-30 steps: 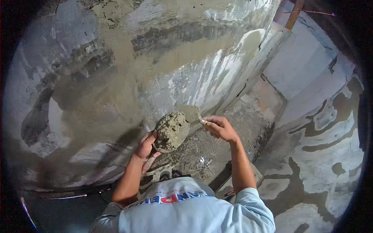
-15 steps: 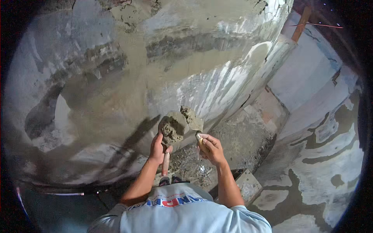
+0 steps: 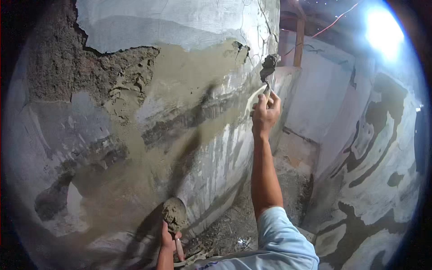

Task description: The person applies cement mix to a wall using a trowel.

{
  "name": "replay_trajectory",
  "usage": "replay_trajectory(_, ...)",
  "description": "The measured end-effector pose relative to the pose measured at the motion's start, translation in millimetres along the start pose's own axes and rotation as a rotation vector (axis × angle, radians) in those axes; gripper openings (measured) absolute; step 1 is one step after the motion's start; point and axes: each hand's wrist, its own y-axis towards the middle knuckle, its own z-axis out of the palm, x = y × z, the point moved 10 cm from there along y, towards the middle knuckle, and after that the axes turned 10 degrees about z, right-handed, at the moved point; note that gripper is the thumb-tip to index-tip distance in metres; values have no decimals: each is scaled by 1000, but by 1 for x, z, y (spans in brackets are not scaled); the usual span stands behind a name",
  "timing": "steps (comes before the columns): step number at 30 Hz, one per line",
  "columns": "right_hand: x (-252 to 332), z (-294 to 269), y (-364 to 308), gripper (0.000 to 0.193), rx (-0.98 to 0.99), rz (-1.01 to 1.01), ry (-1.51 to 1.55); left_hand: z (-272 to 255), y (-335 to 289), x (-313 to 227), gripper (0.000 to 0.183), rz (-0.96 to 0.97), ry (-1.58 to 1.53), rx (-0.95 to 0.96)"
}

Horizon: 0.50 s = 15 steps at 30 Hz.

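Low and left of the middle, my left hand (image 3: 168, 236) is closed around a round-bladed trowel, its pale handle (image 3: 179, 249) showing below the fingers. A thick lump of wet mortar (image 3: 174, 215) sits on that blade. My right arm is stretched far up toward the wall's right corner. In its closed fingers my right hand (image 3: 265, 114) grips the handle of a small trowel (image 3: 267, 92), whose blade is mostly covered by dark mortar (image 3: 269, 67). This load is close to the cracked corner of the wall (image 3: 180, 76); I cannot tell whether it touches.
Rough, broken plaster (image 3: 56, 63) shows at the wall's upper left, beside smoother fresh patches. A second patched wall (image 3: 378, 180) stands to the right. Rubble covers the floor (image 3: 225, 229) between them. A wooden post (image 3: 299, 42), a red wire (image 3: 335, 20) and a bright light (image 3: 384, 31) are above.
My right hand has gone up and away from the left one, carrying mortar on its trowel to the wall's upper corner. The view has tilted upward; my left hand now appears lower.
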Motion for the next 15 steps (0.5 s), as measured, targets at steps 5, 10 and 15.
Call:
replay_trajectory(5,-3,72,39,19,-183,-342,-591,-17,-10,-13,52,60,-13,30)
replay_trajectory(10,-20,101,21,23,8,-358,-567,-51,-21,-25,51,144,21,-105)
replay_trajectory(15,-32,61,10,40,66,-188,-432,-61,-21,-24,54,110,63,-226)
